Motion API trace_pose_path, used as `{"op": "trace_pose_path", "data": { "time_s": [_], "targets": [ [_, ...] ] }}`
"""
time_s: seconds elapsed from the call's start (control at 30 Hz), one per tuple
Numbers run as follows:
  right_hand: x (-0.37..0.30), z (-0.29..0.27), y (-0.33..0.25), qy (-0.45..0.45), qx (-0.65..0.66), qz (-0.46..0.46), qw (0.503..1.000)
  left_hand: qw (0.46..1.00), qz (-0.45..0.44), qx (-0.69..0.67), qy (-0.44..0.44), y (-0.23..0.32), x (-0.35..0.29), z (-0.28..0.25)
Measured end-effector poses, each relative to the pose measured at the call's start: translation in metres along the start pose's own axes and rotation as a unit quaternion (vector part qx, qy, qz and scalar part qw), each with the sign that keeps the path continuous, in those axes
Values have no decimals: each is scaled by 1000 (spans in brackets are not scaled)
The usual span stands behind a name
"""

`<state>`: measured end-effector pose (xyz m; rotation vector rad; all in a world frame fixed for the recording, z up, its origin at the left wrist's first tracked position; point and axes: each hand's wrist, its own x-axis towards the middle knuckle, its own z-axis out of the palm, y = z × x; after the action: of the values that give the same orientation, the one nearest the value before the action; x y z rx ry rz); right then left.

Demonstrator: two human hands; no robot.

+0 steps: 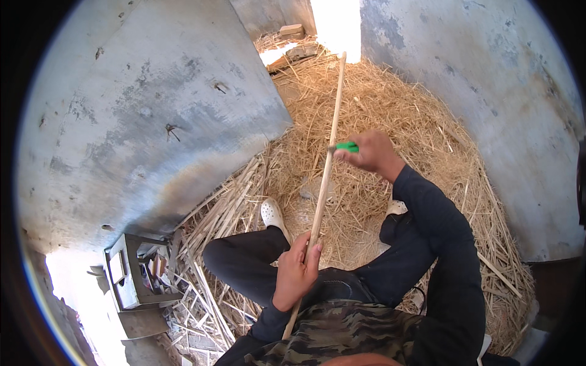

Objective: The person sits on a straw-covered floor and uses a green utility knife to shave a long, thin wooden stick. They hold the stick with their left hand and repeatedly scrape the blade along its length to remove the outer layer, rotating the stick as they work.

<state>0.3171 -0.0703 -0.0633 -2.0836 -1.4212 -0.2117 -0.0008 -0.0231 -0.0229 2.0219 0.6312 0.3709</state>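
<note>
A long pale wooden stick (324, 194) slants up from beside my waist toward the bright doorway. My left hand (296, 272) is wrapped round its lower part, close to my lap. Farther along, my right hand (373, 154) grips a green-handled tool (347, 147), perhaps a knife or scraper. Its short dark end meets the stick a little above the middle. Most of the tool's handle is hidden in my fist, so its exact kind cannot be made out.
Thin shavings (390, 110) cover the floor around my feet. Split sticks (213, 305) lie in a heap at the left, beside a small open cabinet (139, 271) with papers inside. Grey walls rise on the left (152, 110) and right (476, 91). A brick (291, 29) lies near the doorway.
</note>
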Motion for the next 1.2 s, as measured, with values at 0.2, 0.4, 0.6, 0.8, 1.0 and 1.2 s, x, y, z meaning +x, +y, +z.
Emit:
{"op": "trace_pose_path", "data": {
  "time_s": [0.2,0.4,0.6,0.8,1.0,1.2],
  "targets": [
    [10,-1,34,37,-58,8,998,999,22,26,-8,8,1,-2],
    [16,-11,49,83,-87,0,993,999,34,22,-15,12,-11,-5],
    [22,-17,64,38,-95,85,991,998,0,25,-53,22,-20,-11],
    [20,-37,97,65,-145,138,978,995,-11,-27,-92,20,-46,-12],
    [22,-45,110,-20,-180,203,962,989,-53,-1,-140,11,-60,-20],
    [-15,-36,259,131,-66,472,869,982,-141,-45,-117,-15,-99,-35]
  ]
}}
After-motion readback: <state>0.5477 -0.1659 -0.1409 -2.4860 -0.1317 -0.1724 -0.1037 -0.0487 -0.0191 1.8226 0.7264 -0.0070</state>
